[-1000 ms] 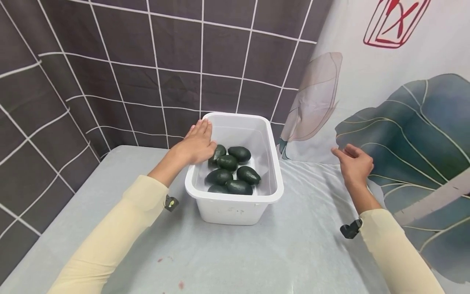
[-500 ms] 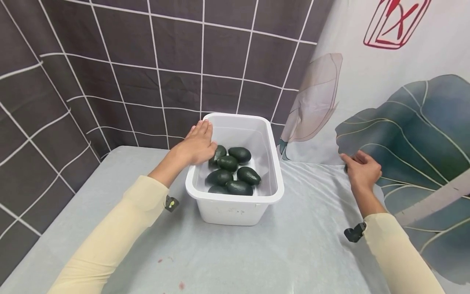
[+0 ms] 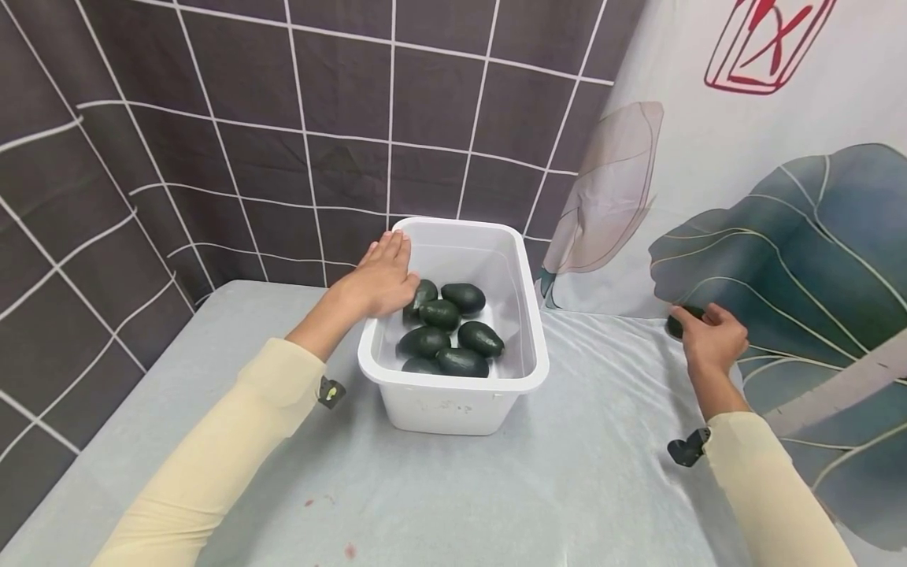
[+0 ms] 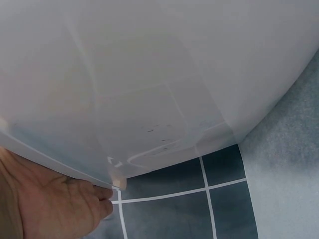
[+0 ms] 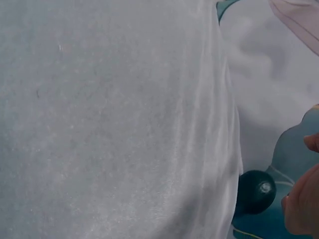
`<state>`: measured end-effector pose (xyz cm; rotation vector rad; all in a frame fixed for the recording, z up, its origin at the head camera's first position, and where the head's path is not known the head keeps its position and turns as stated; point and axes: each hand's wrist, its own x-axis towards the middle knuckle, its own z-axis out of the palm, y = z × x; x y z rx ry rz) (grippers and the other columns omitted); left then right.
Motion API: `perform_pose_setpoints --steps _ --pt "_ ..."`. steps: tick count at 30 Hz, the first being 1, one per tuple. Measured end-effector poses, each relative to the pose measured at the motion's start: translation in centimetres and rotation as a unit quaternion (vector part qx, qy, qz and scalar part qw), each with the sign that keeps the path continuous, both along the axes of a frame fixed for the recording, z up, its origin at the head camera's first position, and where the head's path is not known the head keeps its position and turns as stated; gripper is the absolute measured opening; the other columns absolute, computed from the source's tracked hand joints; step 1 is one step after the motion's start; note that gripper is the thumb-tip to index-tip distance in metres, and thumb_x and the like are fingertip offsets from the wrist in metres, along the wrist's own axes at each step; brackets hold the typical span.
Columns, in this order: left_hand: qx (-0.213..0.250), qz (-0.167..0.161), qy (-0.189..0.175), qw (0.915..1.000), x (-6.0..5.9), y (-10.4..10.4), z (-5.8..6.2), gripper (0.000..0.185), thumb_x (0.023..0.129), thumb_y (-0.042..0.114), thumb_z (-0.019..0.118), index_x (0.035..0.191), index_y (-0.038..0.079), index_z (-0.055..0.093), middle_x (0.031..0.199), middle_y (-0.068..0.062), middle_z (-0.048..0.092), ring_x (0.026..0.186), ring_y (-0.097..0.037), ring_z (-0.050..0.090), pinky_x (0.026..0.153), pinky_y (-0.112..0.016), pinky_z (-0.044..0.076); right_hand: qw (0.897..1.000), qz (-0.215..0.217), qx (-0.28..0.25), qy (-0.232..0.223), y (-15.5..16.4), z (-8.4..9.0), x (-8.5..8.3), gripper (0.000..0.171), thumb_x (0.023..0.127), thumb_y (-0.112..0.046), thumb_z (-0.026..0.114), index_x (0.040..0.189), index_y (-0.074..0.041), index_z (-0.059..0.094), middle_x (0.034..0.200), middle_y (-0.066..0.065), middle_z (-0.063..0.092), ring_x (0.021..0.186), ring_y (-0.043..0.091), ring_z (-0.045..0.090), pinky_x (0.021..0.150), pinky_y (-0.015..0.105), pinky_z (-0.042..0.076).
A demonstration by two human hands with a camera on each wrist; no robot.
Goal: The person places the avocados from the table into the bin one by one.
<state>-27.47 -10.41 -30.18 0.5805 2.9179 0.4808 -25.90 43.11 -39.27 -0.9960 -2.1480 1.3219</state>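
Note:
A white plastic tub [image 3: 453,409] holds several dark green avocados [image 3: 464,362]. My left hand [image 3: 372,283] rests on the tub's left rim, fingers extended toward its back corner. The left wrist view looks up along the tub's pale wall [image 4: 159,89], with my left hand [image 4: 60,209] beside its lower edge. At the table's right edge, my right hand [image 3: 712,339] is over another avocado [image 3: 676,324], which it partly hides. In the right wrist view a small gap shows between that avocado [image 5: 255,191] and my loosely curled right hand [image 5: 304,204].
A pale grey cloth covers the table [image 3: 496,504], creased toward its right edge. A dark curtain [image 3: 340,87] with white grid lines hangs behind and to the left. A white leaf-printed curtain [image 3: 801,260] hangs at the right, close to my right hand.
My right hand has moved slightly right and down, uncovering part of the avocado at the table's right edge. My left hand, the tub and its avocados have stayed still.

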Motion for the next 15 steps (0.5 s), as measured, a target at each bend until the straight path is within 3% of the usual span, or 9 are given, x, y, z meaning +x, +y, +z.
perform_pose_setpoints --steps 15 --pt "-0.010 0.001 0.005 0.9999 0.0 0.0 0.0 0.080 0.116 0.034 0.030 0.176 -0.011 0.004 0.189 -0.029 -0.006 0.179 -0.043 -0.009 0.147 -0.053 -0.003 0.998 -0.038 -0.036 -0.021 1.4 -1.4 -0.8 0.086 0.100 -0.043 0.081 0.173 -0.013 0.047 0.182 0.010 0.037 0.170 0.025 0.029 0.141 0.041 0.035"
